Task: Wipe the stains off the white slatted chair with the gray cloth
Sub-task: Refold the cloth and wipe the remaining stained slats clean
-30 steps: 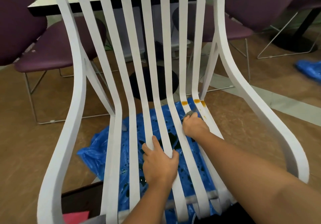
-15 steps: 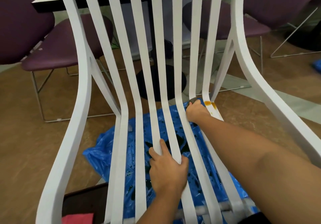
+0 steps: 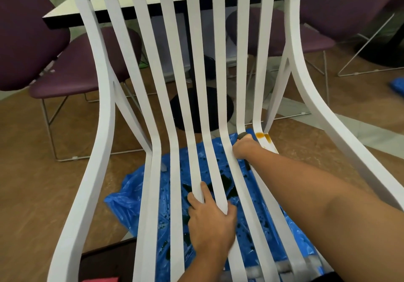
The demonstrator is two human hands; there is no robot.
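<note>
The right hand (image 3: 243,148) is closed into a fist around the gray cloth (image 3: 241,136); only a small dark fold of the cloth shows above the knuckles, and the rest is hidden inside the grip. The fist presses on the second slat from the right, at the bend where the seat of the white slatted chair (image 3: 102,111) turns up into its back. Just beside the cloth, on the outermost right slat at the same bend, sit two orange stains (image 3: 259,135), with a fainter yellowish smear trailing down the slat below them. The right forearm stretches across the right-hand seat slats from the lower right corner of the view. Nearer the camera, the left hand (image 3: 211,218) grips the middle seat slats, its fingers hooked through the gaps around them. The chair stands facing the viewer, with its tall back slats rising to a top rail. Under the seat, a crumpled blue plastic sheet (image 3: 129,196) lies on the brown floor (image 3: 32,194), with dark green wet patches (image 3: 227,186) visible on it between the slats. Behind the chair back stands a table (image 3: 65,13) with a pale top, a black edge and a round black base (image 3: 201,108). Purple chairs (image 3: 76,67) on thin wire legs are on both sides of it. A scrap of something blue (image 3: 396,87) lies on the floor at the far right edge.
</note>
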